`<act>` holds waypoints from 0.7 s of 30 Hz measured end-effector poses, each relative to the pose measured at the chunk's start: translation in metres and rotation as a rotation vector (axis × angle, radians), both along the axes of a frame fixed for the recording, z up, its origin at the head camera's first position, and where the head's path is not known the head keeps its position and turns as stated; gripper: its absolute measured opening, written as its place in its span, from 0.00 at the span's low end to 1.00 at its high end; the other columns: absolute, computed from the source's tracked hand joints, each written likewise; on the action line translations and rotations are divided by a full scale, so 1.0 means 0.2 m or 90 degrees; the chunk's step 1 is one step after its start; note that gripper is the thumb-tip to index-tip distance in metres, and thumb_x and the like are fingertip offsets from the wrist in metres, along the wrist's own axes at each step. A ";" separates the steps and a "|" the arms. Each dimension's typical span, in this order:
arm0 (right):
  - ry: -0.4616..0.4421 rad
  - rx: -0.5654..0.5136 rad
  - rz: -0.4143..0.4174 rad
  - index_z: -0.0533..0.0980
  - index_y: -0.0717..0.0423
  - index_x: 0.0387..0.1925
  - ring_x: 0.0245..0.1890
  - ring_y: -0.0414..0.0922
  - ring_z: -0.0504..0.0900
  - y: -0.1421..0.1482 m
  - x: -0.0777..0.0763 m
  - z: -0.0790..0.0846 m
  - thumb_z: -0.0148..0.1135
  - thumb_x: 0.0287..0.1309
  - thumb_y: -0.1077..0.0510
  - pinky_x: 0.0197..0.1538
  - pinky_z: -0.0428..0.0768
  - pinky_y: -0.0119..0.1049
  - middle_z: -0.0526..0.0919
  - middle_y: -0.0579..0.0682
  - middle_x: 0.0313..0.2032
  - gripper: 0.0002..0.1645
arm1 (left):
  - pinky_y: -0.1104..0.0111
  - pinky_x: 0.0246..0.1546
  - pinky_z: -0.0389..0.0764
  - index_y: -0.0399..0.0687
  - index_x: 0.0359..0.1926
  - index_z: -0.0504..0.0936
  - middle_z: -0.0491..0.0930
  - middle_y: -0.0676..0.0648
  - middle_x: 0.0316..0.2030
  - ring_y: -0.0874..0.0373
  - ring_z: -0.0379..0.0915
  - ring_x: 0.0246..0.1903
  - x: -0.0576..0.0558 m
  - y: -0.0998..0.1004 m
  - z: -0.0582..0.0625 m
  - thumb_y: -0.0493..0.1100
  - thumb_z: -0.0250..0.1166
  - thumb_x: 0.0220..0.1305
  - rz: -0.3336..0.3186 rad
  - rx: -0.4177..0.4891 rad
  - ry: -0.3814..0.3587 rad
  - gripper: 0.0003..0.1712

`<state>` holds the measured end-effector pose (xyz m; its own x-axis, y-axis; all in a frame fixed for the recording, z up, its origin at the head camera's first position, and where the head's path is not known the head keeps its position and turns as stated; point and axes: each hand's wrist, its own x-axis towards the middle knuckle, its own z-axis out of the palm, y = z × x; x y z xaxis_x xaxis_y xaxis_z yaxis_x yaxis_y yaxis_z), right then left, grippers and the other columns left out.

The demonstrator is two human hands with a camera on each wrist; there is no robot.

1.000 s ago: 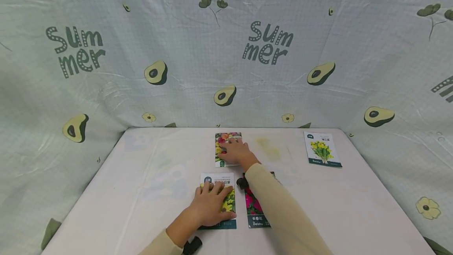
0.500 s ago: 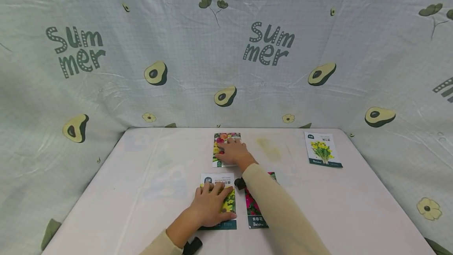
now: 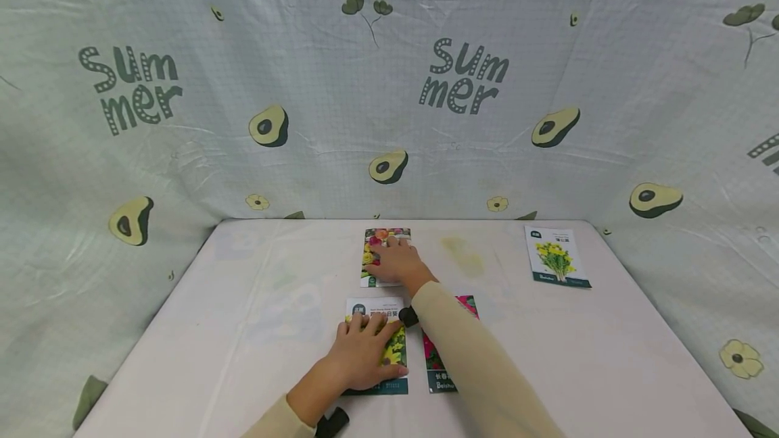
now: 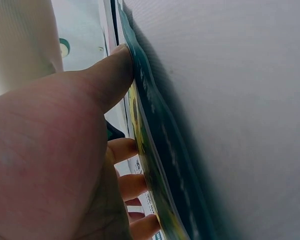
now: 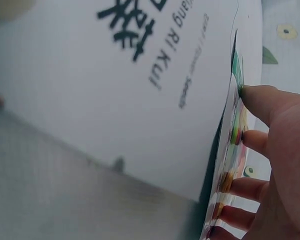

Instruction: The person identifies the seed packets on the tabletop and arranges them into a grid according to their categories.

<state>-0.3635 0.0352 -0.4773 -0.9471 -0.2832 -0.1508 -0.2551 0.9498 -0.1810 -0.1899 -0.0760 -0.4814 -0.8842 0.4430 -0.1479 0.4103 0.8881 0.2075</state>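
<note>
My left hand (image 3: 359, 357) lies with spread fingers on a seed packet with yellow flowers (image 3: 397, 347), near the front middle of the table. Farther back, the fingers of my right hand (image 3: 395, 263) rest flat on a packet printed with multicoloured flowers (image 3: 368, 276). In the left wrist view, thumb and fingertips touch the face of the yellow-flower packet (image 4: 162, 150). The right wrist view has the thumb and fingertips on the multicoloured packet (image 5: 230, 155), with the white top of the yellow-flower packet (image 5: 115, 110) close by.
Under my right forearm a packet with pink flowers (image 3: 435, 357) is partly hidden. One more packet, showing a bunch of yellow flowers (image 3: 555, 259), lies at the back right of the white table (image 3: 243, 330). A printed cloth (image 3: 328, 86) hangs behind.
My right hand has slid the multicoloured packet slightly to the left, and the forearm has shifted left with it. The left hand stays on its packet.
</note>
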 end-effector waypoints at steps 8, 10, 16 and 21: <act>-0.007 -0.006 0.001 0.61 0.37 0.78 0.80 0.59 0.54 -0.03 0.00 -0.02 0.53 0.70 0.30 0.78 0.57 0.58 0.57 0.54 0.79 0.40 | 0.41 0.57 0.67 0.60 0.71 0.71 0.66 0.46 0.72 0.38 0.60 0.66 0.00 0.00 0.00 0.76 0.62 0.61 -0.003 0.003 0.004 0.45; -0.012 -0.010 0.002 0.61 0.36 0.78 0.80 0.60 0.53 -0.04 0.00 -0.01 0.53 0.71 0.31 0.78 0.56 0.59 0.57 0.54 0.79 0.40 | 0.41 0.58 0.66 0.59 0.71 0.71 0.66 0.46 0.71 0.38 0.60 0.66 0.00 0.00 0.00 0.76 0.62 0.60 -0.003 0.003 0.002 0.45; -0.019 -0.015 0.010 0.61 0.35 0.77 0.80 0.60 0.53 -0.06 0.00 -0.01 0.53 0.70 0.31 0.78 0.55 0.59 0.57 0.54 0.79 0.39 | 0.41 0.58 0.66 0.56 0.71 0.71 0.65 0.46 0.72 0.38 0.59 0.66 0.00 0.00 -0.01 0.76 0.61 0.62 -0.006 -0.001 -0.001 0.45; -0.017 -0.009 0.016 0.62 0.35 0.77 0.80 0.60 0.53 -0.07 0.00 0.00 0.53 0.70 0.30 0.78 0.56 0.59 0.57 0.54 0.79 0.39 | 0.41 0.59 0.65 0.55 0.72 0.70 0.64 0.45 0.73 0.37 0.59 0.67 -0.01 -0.01 -0.03 0.75 0.61 0.63 -0.004 0.001 0.001 0.46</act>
